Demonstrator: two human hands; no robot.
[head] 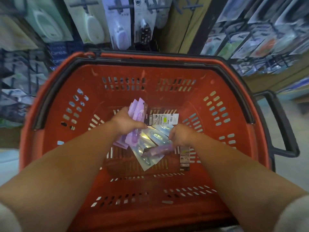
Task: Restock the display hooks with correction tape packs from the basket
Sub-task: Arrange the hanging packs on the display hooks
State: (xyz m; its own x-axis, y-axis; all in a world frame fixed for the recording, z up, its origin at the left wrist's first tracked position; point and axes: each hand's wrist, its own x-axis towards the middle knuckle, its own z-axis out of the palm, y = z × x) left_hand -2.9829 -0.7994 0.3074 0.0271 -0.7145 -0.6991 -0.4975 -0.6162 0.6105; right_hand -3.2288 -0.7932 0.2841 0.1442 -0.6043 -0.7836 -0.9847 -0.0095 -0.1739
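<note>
Both my hands reach down into a red plastic basket (167, 71). My left hand (127, 123) grips a stack of purple correction tape packs (138, 111), fanned out above and below the fist. My right hand (180, 136) holds one purple pack (158, 150) by its end, low over the basket floor. Under them lie pale blue packs (155, 136) and a pack lying back side up, its white label (163, 118) showing. Above the basket, display hooks (120, 6) carry hanging correction tape packs (118, 30).
The basket has black handles; one (282, 124) hangs folded at its right side. A wire rack (260, 36) of bagged goods stands at the right, more hanging packs (48, 29) at the upper left, and notebooks (56, 52) behind the basket's left corner.
</note>
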